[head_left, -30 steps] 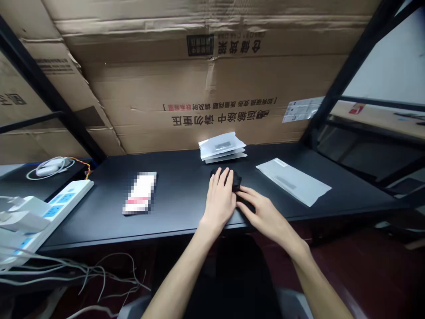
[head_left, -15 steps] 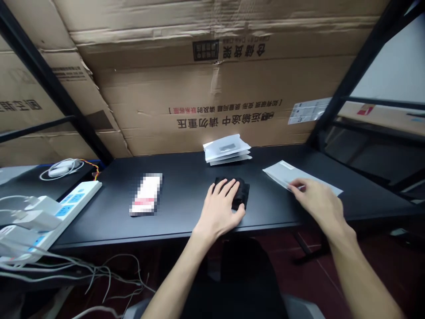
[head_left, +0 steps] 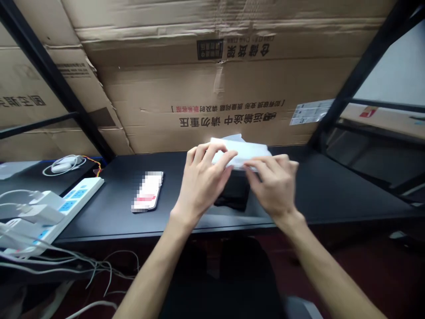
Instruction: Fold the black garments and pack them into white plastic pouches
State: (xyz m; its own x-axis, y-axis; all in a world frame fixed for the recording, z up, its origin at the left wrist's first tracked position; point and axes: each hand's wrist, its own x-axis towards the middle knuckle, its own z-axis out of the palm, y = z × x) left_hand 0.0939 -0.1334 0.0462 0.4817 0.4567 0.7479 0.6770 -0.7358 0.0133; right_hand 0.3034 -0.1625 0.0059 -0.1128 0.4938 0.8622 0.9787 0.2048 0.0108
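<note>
Both my hands are raised above the black table (head_left: 318, 195), holding a white translucent plastic bag (head_left: 244, 153) between them. My left hand (head_left: 202, 179) pinches the bag's left end with thumb and fingers. At the bag's right side, my right hand (head_left: 274, 186) grips its edge with fingers curled. Under the hands a folded black item (head_left: 234, 195) lies on the table, partly hidden by them. The stack of white bags at the back is hidden behind the held bag.
A phone (head_left: 148, 197) lies left of centre on the table. A white power strip (head_left: 49, 212) with plugs and cables sits at the far left. Large cardboard boxes (head_left: 212, 88) stand behind the table. Black frame posts (head_left: 358, 66) rise at both sides.
My right hand picked up the white bag from the right of the table and brought it to the middle. My left hand left the black item and took the bag's other end.
</note>
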